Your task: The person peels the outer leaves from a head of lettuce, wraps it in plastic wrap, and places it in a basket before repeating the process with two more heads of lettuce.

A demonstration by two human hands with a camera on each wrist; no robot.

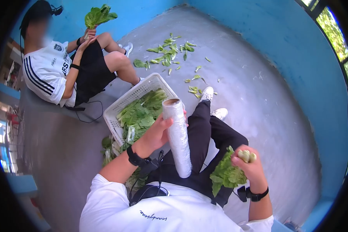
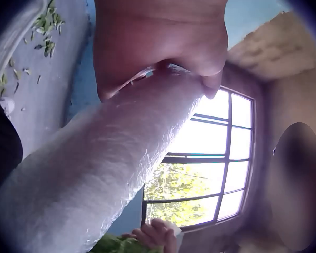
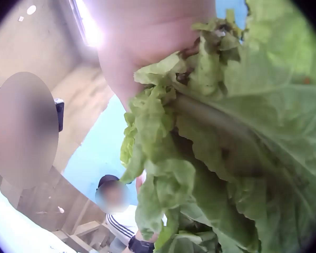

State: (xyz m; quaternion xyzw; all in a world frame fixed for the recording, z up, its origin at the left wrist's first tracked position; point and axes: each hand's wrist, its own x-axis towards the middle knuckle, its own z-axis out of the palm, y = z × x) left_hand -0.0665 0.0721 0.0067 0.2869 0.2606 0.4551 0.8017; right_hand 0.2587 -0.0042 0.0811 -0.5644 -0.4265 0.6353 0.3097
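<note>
A roll of clear plastic film point(image 1: 177, 139) stands tilted over the lap, its cardboard core showing at the top. My left hand point(image 1: 158, 133) grips it near that upper end; in the left wrist view the hand point(image 2: 160, 42) curls round the roll point(image 2: 95, 163). On the right, my right hand point(image 1: 248, 164) holds a bunch of leafy greens point(image 1: 228, 174) by the stems, pale stem ends up and leaves hanging down. Leaves point(image 3: 216, 153) fill much of the right wrist view below the hand point(image 3: 152, 47). Roll and bunch are apart.
A white plastic basket point(image 1: 111, 112) of leafy greens stands left of my legs, with more greens beside it. Loose leaves point(image 1: 168, 54) lie scattered on the grey floor point(image 1: 259, 96). At the left another seated person point(image 1: 50, 73) holds a bunch of greens point(image 1: 98, 16). Blue walls surround the floor.
</note>
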